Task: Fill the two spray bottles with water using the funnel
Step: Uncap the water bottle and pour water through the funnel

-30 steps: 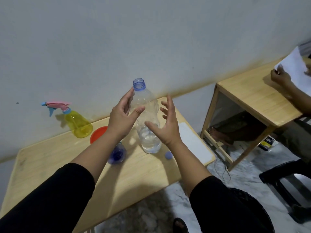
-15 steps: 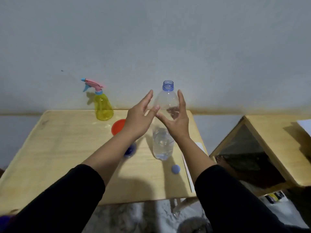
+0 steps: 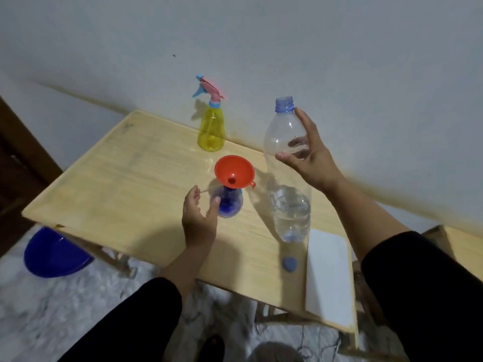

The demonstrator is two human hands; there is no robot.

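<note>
A yellow spray bottle with a pink and blue trigger head stands at the table's back edge. In front of it a blue bottle carries an orange funnel in its neck. To the right stands a tall clear water bottle, uncapped and about a third full. My right hand holds its upper part, thumb in front and fingers behind. Just left of the blue bottle is my left hand, fingers relaxed and holding nothing, its thumb tip at the bottle's side.
A blue cap lies on the wooden table near the front edge. A white slab lies at the table's right end. A blue basin sits on the floor under the left corner. The wall runs right behind.
My left hand has left the water bottle and dropped down beside the blue bottle with the funnel. My right hand has closed round the water bottle. The view has swung left.
</note>
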